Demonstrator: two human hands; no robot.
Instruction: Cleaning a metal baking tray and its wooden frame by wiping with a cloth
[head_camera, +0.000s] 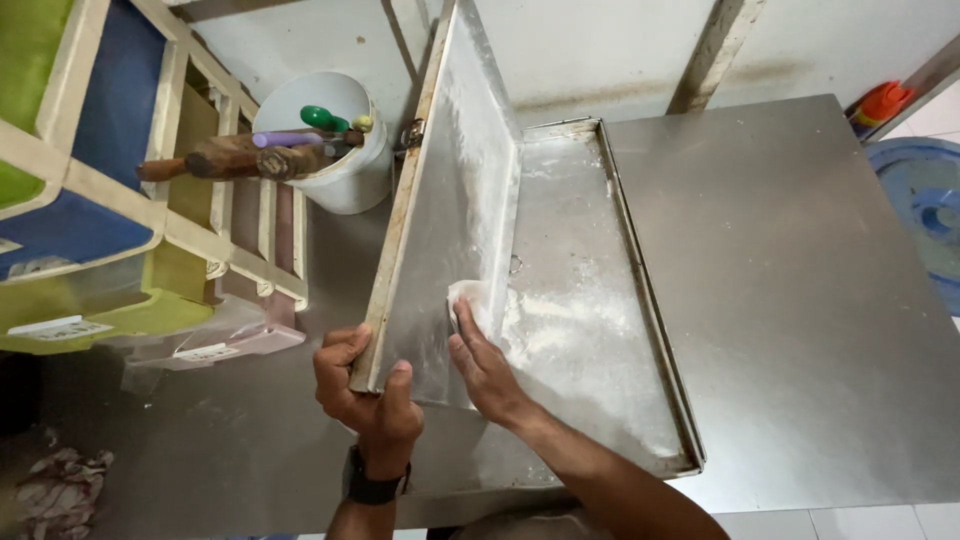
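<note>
Seen from above, the left hand (368, 395) grips the near corner of a flat steel baking tray (450, 210), tilted upright over a second floured tray (590, 300) on the steel desk (800, 300). The right hand (485, 365) presses a white cloth (468, 298) against it; flour remains on both.

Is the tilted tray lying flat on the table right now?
No: the left hand holds the tilted tray up on edge, over a floury flat tray.
</note>
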